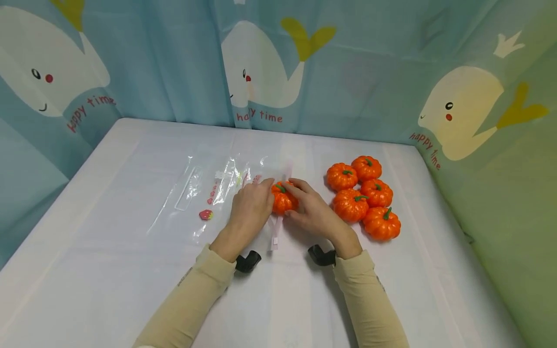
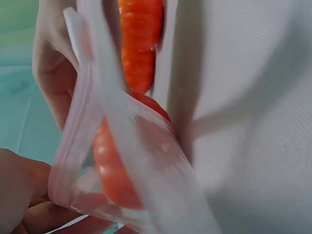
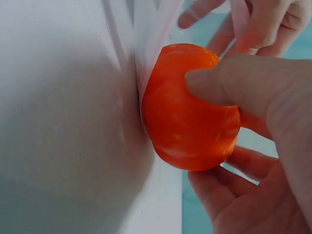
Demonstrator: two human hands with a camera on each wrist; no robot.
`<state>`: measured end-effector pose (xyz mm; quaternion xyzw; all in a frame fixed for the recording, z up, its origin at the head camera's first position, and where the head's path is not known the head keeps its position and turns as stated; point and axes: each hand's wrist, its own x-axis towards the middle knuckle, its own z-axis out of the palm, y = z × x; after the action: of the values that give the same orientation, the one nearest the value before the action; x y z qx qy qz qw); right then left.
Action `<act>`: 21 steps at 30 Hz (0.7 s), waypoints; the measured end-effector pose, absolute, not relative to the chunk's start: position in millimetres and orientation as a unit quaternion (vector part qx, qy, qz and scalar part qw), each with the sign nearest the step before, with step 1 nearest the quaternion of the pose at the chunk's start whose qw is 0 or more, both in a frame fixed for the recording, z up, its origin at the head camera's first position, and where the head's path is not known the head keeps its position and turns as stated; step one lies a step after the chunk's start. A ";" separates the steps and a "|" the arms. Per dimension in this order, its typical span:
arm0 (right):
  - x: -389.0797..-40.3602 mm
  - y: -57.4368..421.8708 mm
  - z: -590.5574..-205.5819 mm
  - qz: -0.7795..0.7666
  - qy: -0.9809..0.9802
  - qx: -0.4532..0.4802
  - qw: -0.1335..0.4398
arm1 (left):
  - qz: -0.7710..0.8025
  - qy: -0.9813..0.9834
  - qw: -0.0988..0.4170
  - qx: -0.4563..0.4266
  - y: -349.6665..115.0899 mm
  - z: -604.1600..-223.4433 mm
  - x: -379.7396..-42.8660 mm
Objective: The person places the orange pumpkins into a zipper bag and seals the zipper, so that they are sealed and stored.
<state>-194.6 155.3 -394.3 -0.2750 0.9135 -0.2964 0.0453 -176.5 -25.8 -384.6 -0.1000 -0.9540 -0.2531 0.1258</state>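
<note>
The likeliest trouble sits at the mouth of the clear plastic bag printed with a strawberry [image 1: 222,193], lying on the white-covered surface [image 1: 109,290]. A glossy orange ribbed pumpkin with a green stem [image 1: 284,200] is at that mouth, held between the thumb and fingers of the right grip [image 1: 315,210]; how deep inside it sits, I cannot tell. The left grip [image 1: 251,205] pinches the bag's rim. If that pinch slackened, the limp film could fold inward and block the rounded fruit; the pale pink zip strip [image 1: 277,228] might also snag on its ribs. Pushing hard could drag the bag along, and the smooth skin might slip from the fingers.

The head view shows the stem, and five matching orange pumpkins [image 1: 357,204] grouped to the bag's right, but hands hide much of the opening. The left wrist view shows film across the pumpkin; the right wrist view, the thumb pressed on its bare side.
</note>
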 end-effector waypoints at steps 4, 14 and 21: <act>-195.9 155.1 -395.5 -0.301 0.909 -0.286 0.032 | -0.238 -0.957 0.127 -0.108 -24.9 -378.9 -174.7; -194.8 151.9 -396.0 -0.275 0.923 -0.270 -0.010 | -0.207 -0.952 0.185 -0.128 -21.6 -377.8 -168.6; -196.1 150.1 -397.5 -0.269 0.931 -0.246 -0.021 | -0.216 -0.950 0.165 -0.153 -22.2 -379.4 -168.4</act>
<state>-196.1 150.1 -397.5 -0.2463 0.9309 -0.2690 -0.0213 -168.4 -22.2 -379.4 -0.1533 -0.9499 -0.2164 0.1652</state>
